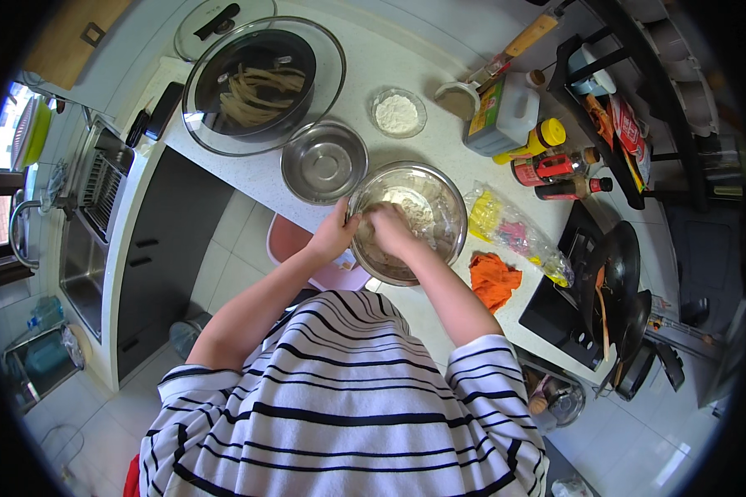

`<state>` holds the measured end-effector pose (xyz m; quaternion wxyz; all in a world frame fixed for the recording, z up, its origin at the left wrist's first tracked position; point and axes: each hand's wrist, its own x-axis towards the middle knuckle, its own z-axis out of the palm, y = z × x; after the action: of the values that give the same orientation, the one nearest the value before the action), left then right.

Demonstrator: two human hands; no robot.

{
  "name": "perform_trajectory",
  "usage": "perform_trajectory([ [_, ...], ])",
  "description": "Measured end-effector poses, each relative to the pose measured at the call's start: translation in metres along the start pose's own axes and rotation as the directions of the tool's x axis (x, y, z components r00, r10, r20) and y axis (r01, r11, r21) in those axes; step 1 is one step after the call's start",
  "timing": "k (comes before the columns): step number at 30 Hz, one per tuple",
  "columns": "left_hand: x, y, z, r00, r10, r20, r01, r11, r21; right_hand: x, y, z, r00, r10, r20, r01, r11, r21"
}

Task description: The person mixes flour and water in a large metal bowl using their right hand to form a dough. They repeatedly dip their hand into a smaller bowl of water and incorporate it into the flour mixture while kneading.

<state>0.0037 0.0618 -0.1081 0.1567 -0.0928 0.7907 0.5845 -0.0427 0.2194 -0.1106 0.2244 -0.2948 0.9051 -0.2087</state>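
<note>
A steel mixing bowl (451, 248) stands on the white countertop and contains pale flour or dough (413, 205). My left hand (337, 231) grips the bowl's left rim. Inside the bowl, my right hand (385, 225) is down in the floury mixture; its fingers are blurred, and whether they close on any dough is hidden. An empty steel bowl (323, 163) sits just beyond my left hand. Farther back is a small glass bowl of white flour (398, 113).
A glass lid (332, 81) covers a dark pot (298, 46) with pale strips inside. To the right lie a plastic bag (510, 230), an orange cloth (495, 281), several bottles (553, 166) and a wok (621, 267) on the stove. A pink tub (286, 239) is below the counter edge.
</note>
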Motion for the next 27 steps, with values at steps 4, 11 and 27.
perform_trajectory([
  [4,0.0,0.005,-0.001,1.0,-0.022,0.013,0.021,0.999,0.036,-0.018,-0.009,-0.003,0.976,-0.151,0.157,0.172,0.976,-0.134],
  [11,-0.001,0.005,-0.004,0.998,0.065,0.0,-0.064,0.993,0.103,0.019,0.002,-0.006,0.944,0.328,-0.045,-0.299,0.902,0.312],
  [27,-0.002,0.006,0.001,0.999,0.032,-0.039,-0.028,0.995,0.094,-0.011,-0.02,-0.016,0.955,0.032,0.295,0.009,0.99,-0.137],
])
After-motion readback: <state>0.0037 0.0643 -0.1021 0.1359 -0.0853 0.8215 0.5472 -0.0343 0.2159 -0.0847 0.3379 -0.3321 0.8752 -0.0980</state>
